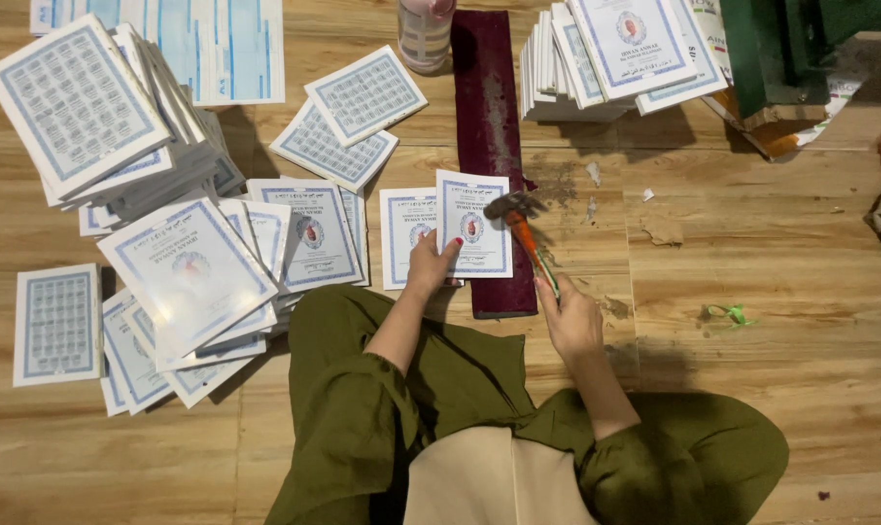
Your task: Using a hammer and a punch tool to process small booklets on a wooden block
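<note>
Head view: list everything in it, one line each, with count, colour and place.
booklet under the hammer: one, white with blue border, on the dark red block
second booklet: one, same colours, on the floor beside the first
dark red block: one, long, lying on the floor at centre
booklet heaps: many, white and blue, piled at left
booklet stack: one pile, white and blue, top centre
container: one, pinkish, top centre
green object: one, top right, only partly in view
green scrap: one, on the floor at right
wooden floor: brown planks
hammer: one, orange handle, in the right hand
left hand: fingers pressing the booklet's lower edge
right hand: gripping the hammer handle
</note>
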